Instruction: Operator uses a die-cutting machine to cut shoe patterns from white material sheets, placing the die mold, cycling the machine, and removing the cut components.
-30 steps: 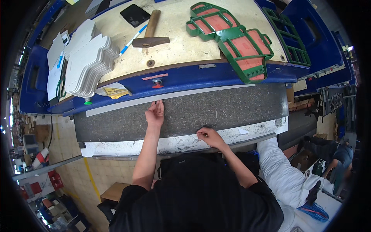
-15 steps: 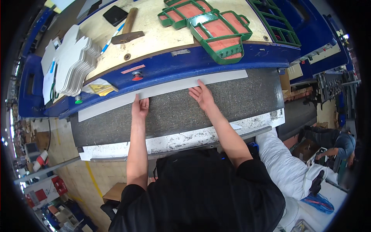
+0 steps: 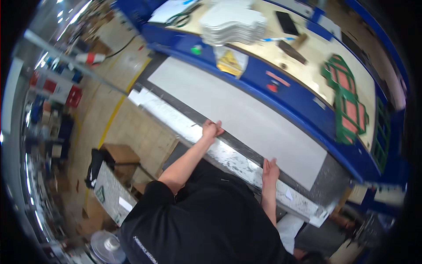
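The pale sheet (image 3: pixel 239 119) lies across the dark bed (image 3: pixel 336 175) at mid-frame, seemingly uncut, my left hand (image 3: pixel 212 129) and right hand (image 3: pixel 271 170) apart at its lower edge — whether they grip it I cannot tell — while the green form (image 3: pixel 342 93) rests off it on the worktop (image 3: pixel 315 52), upper right, and cut-looking pieces (image 3: pixel 231 27) sit stacked, upper centre.

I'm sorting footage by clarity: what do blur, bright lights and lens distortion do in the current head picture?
Head view: blur softens the hammer and green frame; ceiling lights streak at upper left; the blue bench looks bowed; the left hand and right hand are readable.
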`<state>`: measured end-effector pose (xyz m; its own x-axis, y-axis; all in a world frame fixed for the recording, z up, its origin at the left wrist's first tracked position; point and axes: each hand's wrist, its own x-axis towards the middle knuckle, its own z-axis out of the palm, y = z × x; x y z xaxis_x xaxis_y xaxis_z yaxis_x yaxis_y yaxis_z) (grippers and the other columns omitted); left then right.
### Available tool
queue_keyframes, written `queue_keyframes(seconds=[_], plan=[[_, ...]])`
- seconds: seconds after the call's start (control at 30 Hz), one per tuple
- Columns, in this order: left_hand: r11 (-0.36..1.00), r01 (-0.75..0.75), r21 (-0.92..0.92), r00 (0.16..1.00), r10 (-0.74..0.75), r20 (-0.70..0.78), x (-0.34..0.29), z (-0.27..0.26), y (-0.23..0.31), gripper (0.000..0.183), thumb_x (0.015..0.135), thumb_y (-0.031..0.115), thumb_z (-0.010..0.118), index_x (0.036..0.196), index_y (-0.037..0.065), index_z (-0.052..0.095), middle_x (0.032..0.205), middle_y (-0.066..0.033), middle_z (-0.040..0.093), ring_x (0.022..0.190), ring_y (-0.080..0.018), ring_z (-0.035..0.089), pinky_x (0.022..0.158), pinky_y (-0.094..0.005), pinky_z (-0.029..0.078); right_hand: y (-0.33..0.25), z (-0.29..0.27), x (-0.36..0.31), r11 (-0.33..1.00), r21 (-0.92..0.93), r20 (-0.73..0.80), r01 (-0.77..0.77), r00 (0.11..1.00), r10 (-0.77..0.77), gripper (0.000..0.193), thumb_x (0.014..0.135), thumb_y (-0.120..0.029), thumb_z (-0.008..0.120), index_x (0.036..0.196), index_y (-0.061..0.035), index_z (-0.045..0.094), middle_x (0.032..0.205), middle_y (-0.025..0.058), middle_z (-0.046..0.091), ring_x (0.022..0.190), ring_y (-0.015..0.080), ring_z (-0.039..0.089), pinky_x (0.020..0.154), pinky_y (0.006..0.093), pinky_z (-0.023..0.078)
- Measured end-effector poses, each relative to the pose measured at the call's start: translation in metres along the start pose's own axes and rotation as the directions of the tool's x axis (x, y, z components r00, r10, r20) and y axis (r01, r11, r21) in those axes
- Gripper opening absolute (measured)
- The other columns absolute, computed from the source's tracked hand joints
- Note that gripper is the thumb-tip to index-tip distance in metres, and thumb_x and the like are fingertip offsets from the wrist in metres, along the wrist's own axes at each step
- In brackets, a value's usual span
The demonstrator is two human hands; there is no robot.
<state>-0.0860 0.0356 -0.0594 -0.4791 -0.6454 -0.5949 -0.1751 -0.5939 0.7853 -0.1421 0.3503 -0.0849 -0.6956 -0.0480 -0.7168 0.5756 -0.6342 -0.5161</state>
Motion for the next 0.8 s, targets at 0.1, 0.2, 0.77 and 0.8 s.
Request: queue_keyframes(seconds=[0.1,0.2,0.77,0.8], plan=[[0.996,0.020,-0.085,0.999,-0.024,-0.046,-0.009,-0.032,0.001,0.016,0.090,0.009,0.069,0.091,0.005,0.054,0.075,-0.0038,0.060,0.058,-0.0132,0.060,0.056,-0.0293,0.060,0.027,0.000,-0.014,0.996,-0.076,-0.013,0.038,0.999,-0.039,0.029,0.099,-0.018,0.059,0.111,0.0081,0.053,0.104,0.0165,0.062,0.100,0.0256,0.065,0.096,0.0384,0.055],[0.999,0.019,-0.046,0.996,-0.023,-0.092,-0.001,-0.061,0.014,0.017,0.090,0.011,0.069,0.094,0.004,0.054,0.077,-0.0062,0.064,0.059,-0.0149,0.063,0.055,-0.0277,0.059,0.046,0.012,-0.020,0.993,-0.119,0.015,0.013,1.000,-0.011,0.028,0.100,-0.020,0.057,0.111,0.0058,0.053,0.105,0.0167,0.063,0.100,0.0263,0.065,0.096,0.0380,0.055],[-0.264,-0.304,0.916,0.431,0.819,0.379,0.291,-0.306,0.210,0.069,0.092,0.049,0.059,0.151,0.020,0.037,0.148,-0.0351,0.030,0.136,-0.0500,0.032,0.105,-0.0636,0.029,-0.065,0.134,-0.111,-0.024,-0.969,0.247,0.246,0.957,-0.155,0.046,0.095,-0.041,0.062,0.070,-0.0030,0.070,0.066,0.0062,0.069,0.060,0.0108,0.064,0.056,0.0269,0.049],[-0.295,-0.174,0.940,0.479,0.808,0.342,0.296,-0.312,0.200,0.064,0.097,0.049,0.051,0.153,0.022,0.033,0.150,-0.0335,0.028,0.139,-0.0487,0.029,0.108,-0.0630,0.026,-0.090,0.182,-0.133,0.093,-0.937,0.305,0.337,0.918,-0.254,0.043,0.096,-0.036,0.061,0.071,-0.0021,0.069,0.064,0.0058,0.068,0.059,0.0103,0.063,0.057,0.0270,0.049]])
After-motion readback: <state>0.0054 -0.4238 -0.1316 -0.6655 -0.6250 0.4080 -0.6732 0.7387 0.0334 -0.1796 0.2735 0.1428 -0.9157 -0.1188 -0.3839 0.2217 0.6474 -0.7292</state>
